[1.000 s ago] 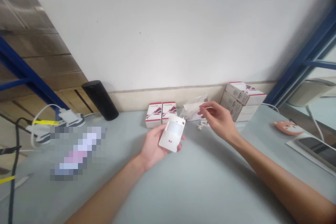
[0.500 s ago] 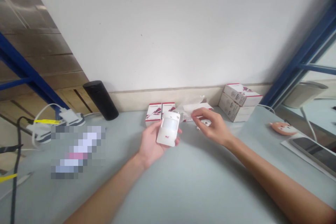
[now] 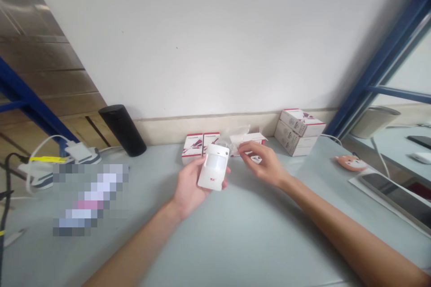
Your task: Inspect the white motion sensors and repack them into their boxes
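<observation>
White device (image 3: 213, 170) in grip of left fingers (image 3: 196, 164), right fingers (image 3: 252, 146) closer now, hold unclear.

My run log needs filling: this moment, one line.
left hand: holds white sensor | right hand: near plastic bag, grip unclear | behind sensor: two boxes

We see small red lettering (image 3: 213, 179) on the white device (image 3: 215, 166), print (image 3: 296, 127) on the stacked boxes (image 3: 301, 133), none legible to us.
</observation>
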`<state>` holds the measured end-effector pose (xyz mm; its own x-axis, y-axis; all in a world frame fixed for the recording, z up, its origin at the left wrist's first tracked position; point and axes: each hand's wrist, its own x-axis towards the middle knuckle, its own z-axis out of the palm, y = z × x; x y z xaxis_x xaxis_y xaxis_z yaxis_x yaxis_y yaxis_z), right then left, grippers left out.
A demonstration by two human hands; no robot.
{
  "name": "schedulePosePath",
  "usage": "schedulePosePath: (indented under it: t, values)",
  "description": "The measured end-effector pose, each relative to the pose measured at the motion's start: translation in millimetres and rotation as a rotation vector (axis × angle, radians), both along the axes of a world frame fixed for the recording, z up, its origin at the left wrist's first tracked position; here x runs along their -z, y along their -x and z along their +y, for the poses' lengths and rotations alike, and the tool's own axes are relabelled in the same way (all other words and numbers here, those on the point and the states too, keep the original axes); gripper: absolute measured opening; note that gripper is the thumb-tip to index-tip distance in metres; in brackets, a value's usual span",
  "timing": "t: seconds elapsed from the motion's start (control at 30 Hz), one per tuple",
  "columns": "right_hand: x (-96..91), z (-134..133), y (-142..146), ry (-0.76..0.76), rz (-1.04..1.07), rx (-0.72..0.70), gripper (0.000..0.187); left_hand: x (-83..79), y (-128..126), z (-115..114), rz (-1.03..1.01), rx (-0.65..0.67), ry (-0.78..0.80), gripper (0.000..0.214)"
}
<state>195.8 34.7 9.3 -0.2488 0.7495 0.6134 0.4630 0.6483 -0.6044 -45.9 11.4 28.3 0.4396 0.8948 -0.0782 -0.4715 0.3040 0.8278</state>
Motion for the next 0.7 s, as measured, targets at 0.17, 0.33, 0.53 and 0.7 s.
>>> schedulePosePath:
  t: [0.17, 0.33, 0.53, 0.7]
  values:
    - [2.3, 3, -2, -0.083, -0.074, 0.024, 0.017, -2.4, -1, -3, 0.016, 0.022, -0.001, 0.044]
    - [-4.5, -2, 0, -0.09, -0.018, 0.212, 0.021, 0.7, 2, -4, 0.113, 0.002, -0.067, 0.045]
    - [-10.4, -11, 8, -0.149, -0.06, 0.132, 0.022, 5.2, 4, -6, 0.314, 0.04, -0.202, 0.047]
    - [-6.2, -11, 13, -0.194, -0.096, 0.129, 0.01, 1.3, 3, -9, 0.536, 0.004, -0.351, 0.054]
